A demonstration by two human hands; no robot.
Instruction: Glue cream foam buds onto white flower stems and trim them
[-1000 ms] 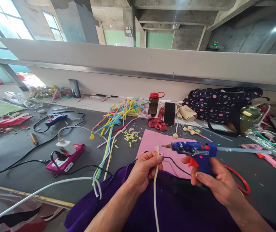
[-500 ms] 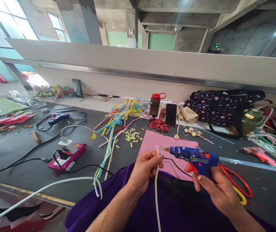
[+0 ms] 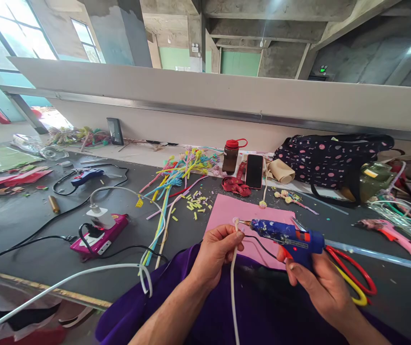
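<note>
My left hand (image 3: 215,251) pinches a thin cream-coloured stem (image 3: 233,287) just below its top, and the stem hangs down over my lap. Small pale lilac pieces sit around the stem's tip. In my right hand (image 3: 322,282) is a blue hot glue gun (image 3: 286,235), fingers wrapped round its handle by the red trigger. Its metal nozzle points left and meets or nearly meets the stem's tip. A clear glue stick (image 3: 378,254) sticks out of the gun's back. Beneath both hands lies a pink sheet (image 3: 223,206).
Coloured stems (image 3: 180,172) and cut yellow bits (image 3: 196,201) lie mid-table. A purple power strip (image 3: 101,235) with cables sits left, near another blue glue gun (image 3: 86,177). Behind stand a bottle (image 3: 230,158), a phone (image 3: 254,171) and a patterned bag (image 3: 335,160). A pink glue gun (image 3: 392,235) lies right.
The glue gun has shifted slightly left and tilted, bringing its nozzle closer to the stem's tip. My left hand and the stem stay nearly in place.
</note>
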